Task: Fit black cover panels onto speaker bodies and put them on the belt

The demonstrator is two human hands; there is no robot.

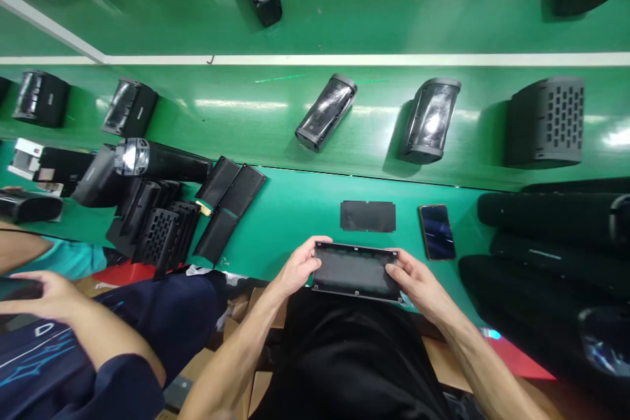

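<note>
Between my two hands is a shallow black rectangular plastic panel [356, 270], its raised rim and small screw tabs facing up, held over my lap at the table edge. My left hand [301, 268] grips its left end, thumb on the rim. At the opposite end my right hand [413, 277] has its thumb over the inner face and the fingers beneath, partly hidden. Just beyond the panel, a flat dark sheet with notched corners [367, 216] lies on the green table. A smartphone [437, 232] rests to the right of that sheet.
Several black speaker housings, one a mesh-fronted speaker [327, 112], stand along the green surface [236, 105] behind. Stacked black panels [165, 230] and long flat pieces [231, 203] sit left. Large black cylindrical housings [541, 249] crowd the right. A co-worker's hand [54, 298] is at left.
</note>
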